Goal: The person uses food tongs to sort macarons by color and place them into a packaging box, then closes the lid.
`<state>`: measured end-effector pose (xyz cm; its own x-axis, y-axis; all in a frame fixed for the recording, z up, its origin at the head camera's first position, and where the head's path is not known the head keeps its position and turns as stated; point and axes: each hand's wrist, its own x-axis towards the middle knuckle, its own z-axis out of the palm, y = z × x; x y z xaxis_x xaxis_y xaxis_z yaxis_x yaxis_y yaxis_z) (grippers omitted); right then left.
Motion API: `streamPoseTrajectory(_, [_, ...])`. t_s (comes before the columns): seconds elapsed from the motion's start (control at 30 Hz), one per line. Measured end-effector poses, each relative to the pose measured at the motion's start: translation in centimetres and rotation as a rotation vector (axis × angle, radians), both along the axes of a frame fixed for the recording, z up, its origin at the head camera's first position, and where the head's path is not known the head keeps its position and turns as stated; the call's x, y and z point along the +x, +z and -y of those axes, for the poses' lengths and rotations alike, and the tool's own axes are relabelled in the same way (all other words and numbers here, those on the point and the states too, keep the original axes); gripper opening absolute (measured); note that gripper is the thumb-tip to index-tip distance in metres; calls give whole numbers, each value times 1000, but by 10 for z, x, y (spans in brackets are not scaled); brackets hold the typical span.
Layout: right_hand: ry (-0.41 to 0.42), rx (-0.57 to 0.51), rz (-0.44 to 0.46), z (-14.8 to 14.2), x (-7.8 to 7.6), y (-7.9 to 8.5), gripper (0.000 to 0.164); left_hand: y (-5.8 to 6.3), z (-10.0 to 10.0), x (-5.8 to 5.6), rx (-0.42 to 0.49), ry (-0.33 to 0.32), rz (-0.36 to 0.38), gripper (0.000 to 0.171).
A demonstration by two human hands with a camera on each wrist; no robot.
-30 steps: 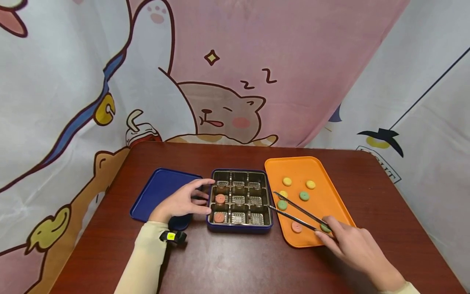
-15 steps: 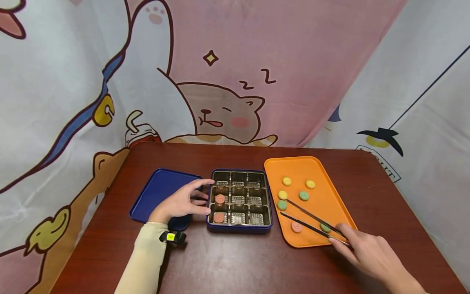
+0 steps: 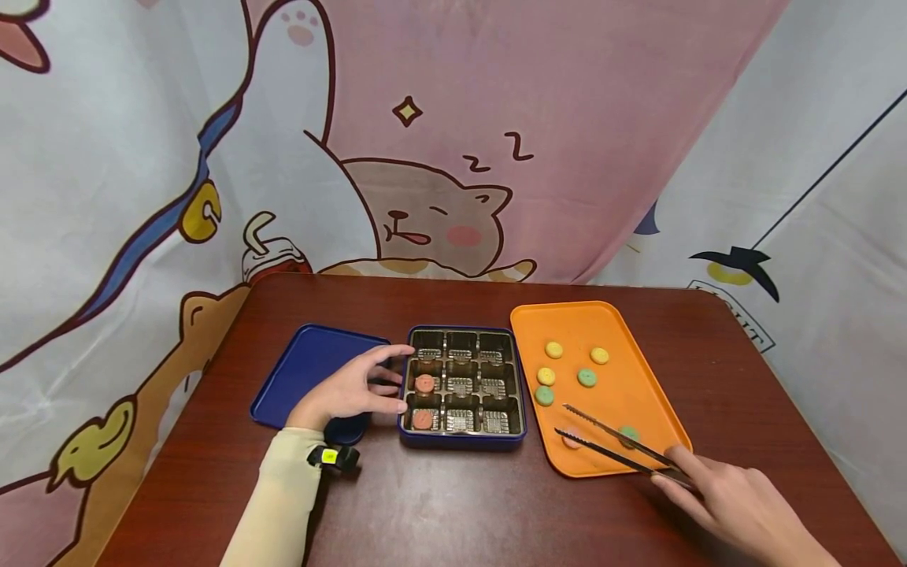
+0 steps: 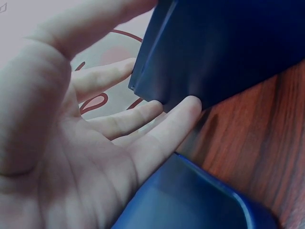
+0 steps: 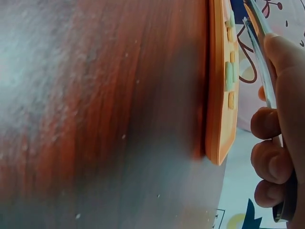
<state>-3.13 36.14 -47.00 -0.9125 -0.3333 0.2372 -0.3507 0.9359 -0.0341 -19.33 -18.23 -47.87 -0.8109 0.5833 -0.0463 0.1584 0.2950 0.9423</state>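
My left hand (image 3: 350, 390) has its fingers stretched out and rests them on the left side of a blue box (image 3: 464, 444). That box has a divided insert (image 3: 444, 402) inside, with a pink macaron (image 3: 424, 383) in the left middle compartment and another pink macaron (image 3: 422, 419) in the left front one. My right hand (image 3: 737, 500) grips metal tongs (image 3: 602, 450), fingers curled round them in the right wrist view. The tongs' arms stand apart above the orange tray (image 3: 570, 317), nothing between them. One tip partly covers a pink macaron (image 3: 571, 442) on the tray.
Several yellow and green macarons lie on the tray, among them a green macaron (image 3: 628, 437) beside the tongs. Left of the box, partly under my left forearm, lies a blue lid (image 3: 312, 362). A printed cloth (image 3: 602, 118) hangs behind the brown table (image 3: 453, 512).
My right hand has drawn the tongs right and toward me, from beside the box to over the near part of the tray. The left hand stays at the box.
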Motion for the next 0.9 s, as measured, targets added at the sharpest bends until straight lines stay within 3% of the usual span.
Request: streamPoseTrajectory(0.9, [31, 53, 19, -13, 4, -2, 36, 1, 0, -1, 1, -1, 1, 89])
